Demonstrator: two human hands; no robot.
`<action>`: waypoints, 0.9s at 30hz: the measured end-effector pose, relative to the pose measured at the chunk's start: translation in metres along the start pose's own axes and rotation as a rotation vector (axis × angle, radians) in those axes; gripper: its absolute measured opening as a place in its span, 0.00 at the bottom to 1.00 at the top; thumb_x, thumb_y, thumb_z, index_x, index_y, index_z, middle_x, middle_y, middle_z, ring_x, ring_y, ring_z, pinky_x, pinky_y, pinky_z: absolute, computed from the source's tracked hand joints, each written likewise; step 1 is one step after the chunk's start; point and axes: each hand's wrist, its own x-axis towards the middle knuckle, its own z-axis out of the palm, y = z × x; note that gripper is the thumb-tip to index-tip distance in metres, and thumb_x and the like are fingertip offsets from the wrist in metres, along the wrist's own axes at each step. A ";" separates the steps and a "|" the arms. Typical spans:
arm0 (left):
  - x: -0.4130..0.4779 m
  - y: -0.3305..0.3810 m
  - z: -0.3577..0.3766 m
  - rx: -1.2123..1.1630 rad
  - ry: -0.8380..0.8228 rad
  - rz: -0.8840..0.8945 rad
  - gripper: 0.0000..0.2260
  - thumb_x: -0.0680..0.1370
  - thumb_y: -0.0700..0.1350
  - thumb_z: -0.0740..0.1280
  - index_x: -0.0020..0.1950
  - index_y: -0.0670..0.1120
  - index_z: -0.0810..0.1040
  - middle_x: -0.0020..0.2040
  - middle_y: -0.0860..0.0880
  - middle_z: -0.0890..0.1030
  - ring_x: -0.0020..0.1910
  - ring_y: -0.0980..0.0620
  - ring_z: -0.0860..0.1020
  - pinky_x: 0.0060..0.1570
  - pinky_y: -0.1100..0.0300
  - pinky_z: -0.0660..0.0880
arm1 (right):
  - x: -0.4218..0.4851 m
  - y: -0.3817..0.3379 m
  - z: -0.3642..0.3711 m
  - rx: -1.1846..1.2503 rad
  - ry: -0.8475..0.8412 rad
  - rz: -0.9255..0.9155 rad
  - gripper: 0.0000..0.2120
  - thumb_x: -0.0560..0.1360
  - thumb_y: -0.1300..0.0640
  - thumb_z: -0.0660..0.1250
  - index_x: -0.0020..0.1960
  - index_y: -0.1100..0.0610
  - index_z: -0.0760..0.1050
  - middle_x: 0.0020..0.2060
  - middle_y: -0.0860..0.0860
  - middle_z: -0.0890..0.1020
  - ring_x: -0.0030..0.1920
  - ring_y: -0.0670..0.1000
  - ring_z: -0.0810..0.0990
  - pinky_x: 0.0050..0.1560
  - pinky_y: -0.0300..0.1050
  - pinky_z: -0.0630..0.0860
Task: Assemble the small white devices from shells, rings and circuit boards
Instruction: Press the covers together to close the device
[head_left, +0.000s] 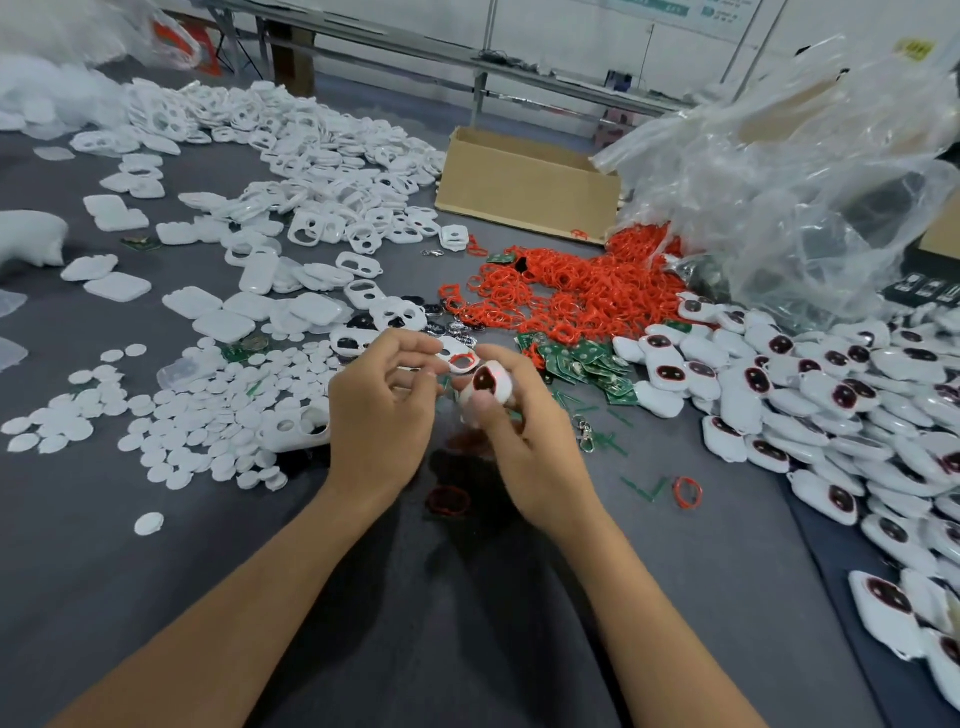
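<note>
My right hand (524, 431) grips a small white device (488, 387) with a dark, red-rimmed window, thumb on its lower end. My left hand (384, 415) is beside it with fingers loosely curled; whether it holds anything I cannot tell. Just beyond the fingertips lies a white shell with a red ring in it (460, 358). Loose white shells (311, 171) are heaped at the back left. Red rings (576, 291) pile up in the middle. Green circuit boards (587, 364) lie right of my hands. Finished devices (841, 395) are stacked at the right.
White round discs (197, 415) are scattered at the left on the grey table (467, 623). A cardboard box (524, 182) stands behind the rings, crumpled clear plastic bags (779, 182) to its right. Single red rings (687, 492) and metal clasps (584, 431) lie near my hands.
</note>
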 end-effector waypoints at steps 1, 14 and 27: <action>0.000 0.001 0.000 -0.001 -0.009 0.008 0.11 0.75 0.32 0.66 0.47 0.49 0.79 0.41 0.56 0.83 0.38 0.59 0.82 0.42 0.66 0.77 | 0.001 -0.001 -0.001 0.124 -0.011 0.072 0.14 0.80 0.62 0.59 0.62 0.48 0.71 0.43 0.50 0.80 0.39 0.53 0.82 0.43 0.52 0.81; 0.001 0.002 -0.001 -0.048 -0.013 -0.034 0.13 0.75 0.34 0.67 0.43 0.53 0.79 0.38 0.56 0.84 0.37 0.55 0.83 0.44 0.48 0.81 | 0.005 0.004 -0.005 0.461 -0.069 0.310 0.17 0.75 0.72 0.61 0.57 0.55 0.75 0.44 0.71 0.79 0.25 0.46 0.70 0.25 0.34 0.64; 0.001 0.001 0.001 -0.015 -0.049 0.016 0.12 0.75 0.34 0.69 0.44 0.53 0.78 0.40 0.55 0.84 0.35 0.57 0.81 0.35 0.68 0.76 | 0.000 -0.004 -0.009 0.397 -0.126 0.231 0.19 0.71 0.80 0.56 0.52 0.61 0.73 0.36 0.60 0.80 0.25 0.39 0.75 0.27 0.28 0.66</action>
